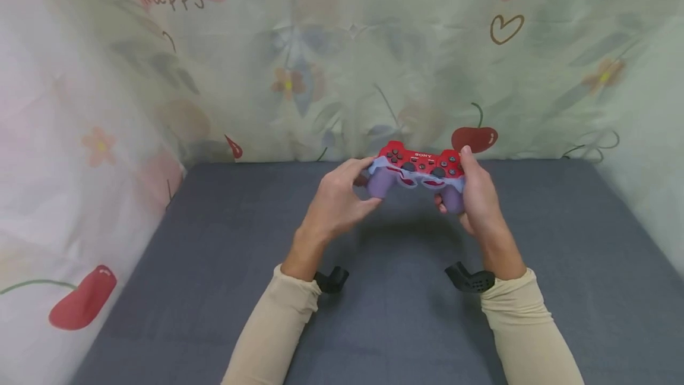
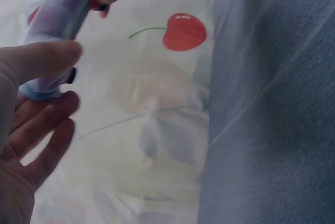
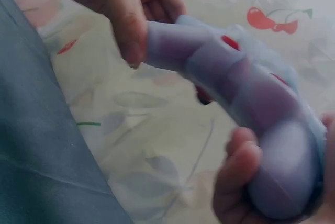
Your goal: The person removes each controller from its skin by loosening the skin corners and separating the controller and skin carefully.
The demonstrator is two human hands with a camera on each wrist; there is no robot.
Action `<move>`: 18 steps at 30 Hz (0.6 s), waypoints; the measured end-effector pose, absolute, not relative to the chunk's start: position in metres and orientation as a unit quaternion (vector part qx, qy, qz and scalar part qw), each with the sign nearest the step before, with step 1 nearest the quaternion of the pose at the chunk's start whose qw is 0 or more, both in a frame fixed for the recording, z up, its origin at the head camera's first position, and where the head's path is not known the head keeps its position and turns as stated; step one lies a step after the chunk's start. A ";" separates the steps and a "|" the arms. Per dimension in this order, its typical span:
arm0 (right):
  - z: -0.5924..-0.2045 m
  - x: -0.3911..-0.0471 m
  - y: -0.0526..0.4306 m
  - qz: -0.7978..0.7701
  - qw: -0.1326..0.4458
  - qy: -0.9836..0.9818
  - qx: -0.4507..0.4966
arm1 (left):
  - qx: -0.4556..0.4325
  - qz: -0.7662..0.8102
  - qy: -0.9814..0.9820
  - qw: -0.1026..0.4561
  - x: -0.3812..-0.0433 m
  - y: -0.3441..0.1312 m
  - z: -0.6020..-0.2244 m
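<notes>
A red game controller (image 1: pixel 422 159) with SONY lettering is held up above the dark cloth, its face with buttons and sticks showing in the head view. A translucent pale purple silicone cover (image 3: pixel 267 98) lies over its handles and lower edge; the red top is bare. My left hand (image 1: pixel 342 195) pinches the left handle, the thumb at the handle's end and fingers toward the controller's side. My right hand (image 1: pixel 483 192) grips the right handle, thumb along the right edge, fingertips curled beneath. In the left wrist view the controller is partly cut off by the frame.
A dark grey cloth (image 1: pixel 240 314) covers the table. Behind it and at the sides hang pale printed curtains (image 1: pixel 352 76) with cherries, flowers and "happy" lettering. Black wrist devices (image 1: pixel 470 278) sit at both cream sleeves (image 1: pixel 523 319).
</notes>
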State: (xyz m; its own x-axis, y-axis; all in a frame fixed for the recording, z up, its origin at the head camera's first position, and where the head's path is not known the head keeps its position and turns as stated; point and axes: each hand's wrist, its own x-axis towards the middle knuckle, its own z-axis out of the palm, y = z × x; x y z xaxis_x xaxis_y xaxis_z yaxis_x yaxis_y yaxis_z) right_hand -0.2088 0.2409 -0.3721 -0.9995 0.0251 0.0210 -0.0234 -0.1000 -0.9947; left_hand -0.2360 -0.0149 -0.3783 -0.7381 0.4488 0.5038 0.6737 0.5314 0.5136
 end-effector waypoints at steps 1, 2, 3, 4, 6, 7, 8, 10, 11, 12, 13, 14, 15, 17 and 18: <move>-0.372 -0.209 0.241 0.737 0.010 -0.676 0.005 | -0.318 -0.366 -0.861 0.154 -0.237 -0.016 -0.378; -0.371 -0.209 0.242 0.733 0.003 -0.681 0.010 | -0.311 -0.374 -0.861 0.150 -0.238 -0.016 -0.378; -0.370 -0.208 0.243 0.726 -0.003 -0.687 0.015 | -0.307 -0.376 -0.862 0.144 -0.239 -0.017 -0.378; -0.369 -0.208 0.244 0.723 -0.008 -0.691 0.024 | -0.301 -0.380 -0.864 0.137 -0.239 -0.018 -0.378; -0.368 -0.207 0.246 0.719 -0.017 -0.694 0.042 | -0.286 -0.387 -0.867 0.128 -0.241 -0.020 -0.378; -0.367 -0.206 0.247 0.710 -0.024 -0.701 0.055 | -0.277 -0.392 -0.868 0.126 -0.242 -0.021 -0.378; -0.366 -0.205 0.249 0.696 -0.031 -0.714 0.070 | -0.266 -0.397 -0.870 0.124 -0.242 -0.023 -0.377; -0.365 -0.204 0.253 0.661 -0.049 -0.742 0.101 | -0.244 -0.404 -0.873 0.121 -0.244 -0.026 -0.377; -0.365 -0.204 0.255 0.640 -0.059 -0.757 0.116 | -0.235 -0.406 -0.875 0.119 -0.244 -0.028 -0.376; -0.365 -0.203 0.257 0.616 -0.065 -0.774 0.130 | -0.228 -0.408 -0.877 0.116 -0.245 -0.030 -0.376; -0.365 -0.203 0.258 0.587 -0.063 -0.794 0.145 | -0.222 -0.408 -0.879 0.111 -0.245 -0.031 -0.375; -0.366 -0.203 0.259 0.561 -0.061 -0.811 0.155 | -0.216 -0.407 -0.881 0.104 -0.246 -0.033 -0.375; -0.366 -0.203 0.260 0.539 -0.057 -0.825 0.161 | -0.212 -0.406 -0.884 0.095 -0.246 -0.034 -0.374; -0.368 -0.204 0.260 0.497 -0.042 -0.851 0.167 | -0.204 -0.401 -0.890 0.077 -0.247 -0.036 -0.374; -0.368 -0.204 0.260 0.474 -0.033 -0.864 0.165 | -0.200 -0.396 -0.894 0.067 -0.247 -0.036 -0.374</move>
